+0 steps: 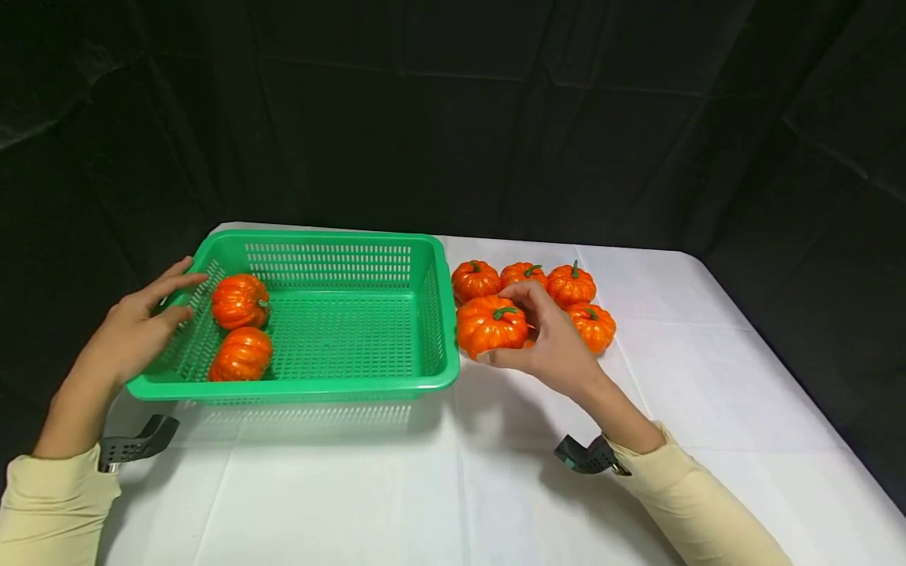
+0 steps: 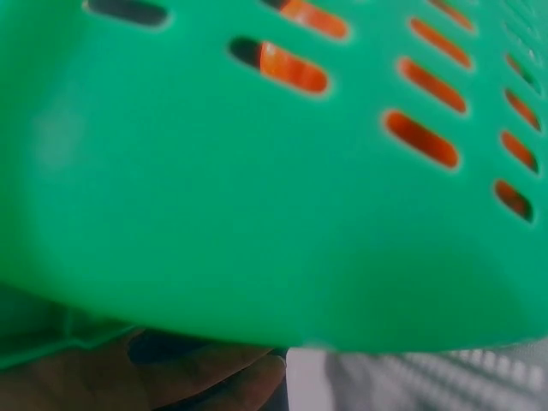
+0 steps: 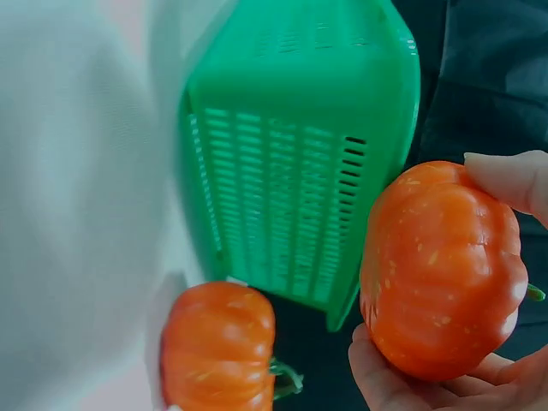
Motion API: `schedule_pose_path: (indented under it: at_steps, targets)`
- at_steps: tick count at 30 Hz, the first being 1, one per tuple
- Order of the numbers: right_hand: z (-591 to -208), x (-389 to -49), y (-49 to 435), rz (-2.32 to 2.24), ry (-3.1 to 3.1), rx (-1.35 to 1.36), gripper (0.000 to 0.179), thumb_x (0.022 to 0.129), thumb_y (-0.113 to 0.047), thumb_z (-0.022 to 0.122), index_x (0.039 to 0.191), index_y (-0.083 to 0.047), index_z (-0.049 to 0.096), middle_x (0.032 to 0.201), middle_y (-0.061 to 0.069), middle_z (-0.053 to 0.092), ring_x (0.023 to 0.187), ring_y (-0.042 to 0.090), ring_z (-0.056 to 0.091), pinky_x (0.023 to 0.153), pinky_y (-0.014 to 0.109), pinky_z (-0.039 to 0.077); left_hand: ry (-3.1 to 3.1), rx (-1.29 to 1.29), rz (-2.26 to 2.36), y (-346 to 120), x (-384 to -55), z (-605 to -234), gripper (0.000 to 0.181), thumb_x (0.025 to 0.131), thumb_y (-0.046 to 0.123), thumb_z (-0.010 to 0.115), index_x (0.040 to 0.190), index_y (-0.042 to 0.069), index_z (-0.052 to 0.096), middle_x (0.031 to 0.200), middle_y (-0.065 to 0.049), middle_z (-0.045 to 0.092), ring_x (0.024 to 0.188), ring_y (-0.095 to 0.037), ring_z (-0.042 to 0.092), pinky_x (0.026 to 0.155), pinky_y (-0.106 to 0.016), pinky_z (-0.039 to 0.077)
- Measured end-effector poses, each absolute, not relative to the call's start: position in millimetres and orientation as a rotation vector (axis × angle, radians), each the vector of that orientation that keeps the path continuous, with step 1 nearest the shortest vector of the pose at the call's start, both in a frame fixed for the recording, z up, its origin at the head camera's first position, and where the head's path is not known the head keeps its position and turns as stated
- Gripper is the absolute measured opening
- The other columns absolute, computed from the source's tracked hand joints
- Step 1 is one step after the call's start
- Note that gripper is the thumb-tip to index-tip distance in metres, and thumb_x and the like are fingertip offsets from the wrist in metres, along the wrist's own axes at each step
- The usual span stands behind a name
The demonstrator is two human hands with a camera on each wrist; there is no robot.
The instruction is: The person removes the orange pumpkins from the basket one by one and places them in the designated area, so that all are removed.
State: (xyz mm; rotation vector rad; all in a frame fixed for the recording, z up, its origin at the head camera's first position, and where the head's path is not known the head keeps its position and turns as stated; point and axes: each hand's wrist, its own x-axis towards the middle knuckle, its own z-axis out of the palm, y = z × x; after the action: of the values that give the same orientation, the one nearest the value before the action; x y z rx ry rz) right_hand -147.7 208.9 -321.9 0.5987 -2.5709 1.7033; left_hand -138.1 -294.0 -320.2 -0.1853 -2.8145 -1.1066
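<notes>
My right hand [image 1: 555,346] grips an orange pumpkin [image 1: 488,326] with a green stem, thumb and fingers round its sides, beside the basket's right rim. In the right wrist view the held pumpkin [image 3: 441,270] overlaps the edge of the green basket [image 3: 300,77]. At the left rim of the green plastic basket [image 1: 304,385] is my left hand [image 1: 134,330], fingers spread and reaching over it. Two pumpkins lie in the basket's left end: one at the back [image 1: 239,303], another in front [image 1: 242,355]. The left wrist view shows mostly basket wall [image 2: 214,197], with fingers [image 2: 214,368] below.
Several more pumpkins stand bunched right of the basket, including one at the back right [image 1: 570,285] and one nearer [image 1: 593,326]. Some are partly hidden by the right hand. White cloth [image 1: 340,495] covers the table, and a black curtain [image 1: 453,141] hangs behind.
</notes>
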Motion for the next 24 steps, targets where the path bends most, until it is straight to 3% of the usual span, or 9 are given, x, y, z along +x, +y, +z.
schedule_pose_path:
  at_steps: [11,18,24]
  targets:
    - [-350.3,-146.7,220.8,1.659,-2.629,0.602,0.069,0.075,-0.005,0.089,0.132,-0.003,0.049,0.128,0.013,0.060,0.106,0.029,0.064,0.092,0.033,0.055,-2.803,-0.192,-1.121,-295.7,-140.4,-323.7,0.049,0.108,0.011,0.042,0.155,-0.005,0.041,0.172,-0.016,0.013,0.151,-0.056,0.006,0.111,-0.081,0.005]
    - [-370.0,-142.9,226.7,1.598,-2.672,0.577,0.070,0.074,-0.010,0.091,0.129,-0.003,0.050,0.123,0.014,0.063,0.104,0.029,0.064,0.096,0.046,0.052,-2.799,-0.190,-1.130,-296.4,-140.7,-323.8,0.050,0.108,0.013,0.043,0.156,-0.001,0.042,0.172,-0.012,0.013,0.152,-0.054,0.007,0.110,-0.081,0.005]
    - [-381.7,-140.6,223.6,1.571,-2.720,0.590,0.070,0.071,-0.009,0.091,0.128,-0.005,0.050,0.121,0.013,0.063,0.109,0.029,0.063,0.099,0.047,0.051,-2.809,-0.188,-1.134,-297.7,-140.0,-324.4,0.051,0.109,0.015,0.042,0.157,0.000,0.041,0.172,-0.012,0.012,0.151,-0.055,0.006,0.110,-0.081,0.005]
